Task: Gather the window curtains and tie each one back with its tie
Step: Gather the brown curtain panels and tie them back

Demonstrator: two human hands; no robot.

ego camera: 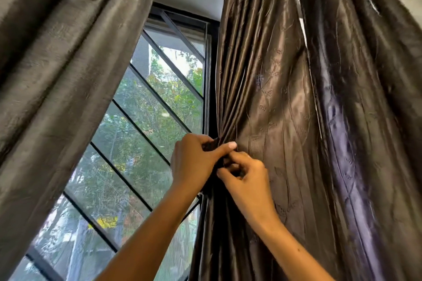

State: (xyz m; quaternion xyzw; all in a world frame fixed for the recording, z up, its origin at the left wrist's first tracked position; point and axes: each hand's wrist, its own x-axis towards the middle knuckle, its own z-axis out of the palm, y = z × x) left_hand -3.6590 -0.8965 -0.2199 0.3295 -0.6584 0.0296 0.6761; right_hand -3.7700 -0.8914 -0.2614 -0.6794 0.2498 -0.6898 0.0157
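1. Presently, left hand (194, 162) wraps the cinched waist of the right curtain (269, 102), fingers curled round the bunch, thumb stretched across its front.
2. Right hand (246, 178) touches the left hand at that same waist; fingers curled, pinching something small and dark. Judged to be the tie (219, 163), but only a scrap shows between the fingers, so its form is unclear.
3. Right curtain: gathered into tight pleats that converge on the waist, fanning wider above it and hanging in a narrow column below it. A second, darker panel (356, 121) hangs on the far side of the waist from the window, loose.
4. Window (146, 134), with slanted bars: exposed just beside the waist, on the left-hand side.
5. Left curtain (59, 75): well apart from the waist, across the window. It sweeps away diagonally; no tie on it is in view, so whether it is tied cannot be told.
6. Progress judgement: right curtain gathered; fastening is in hand, not yet visibly complete. Left curtain's state remains to be checked.
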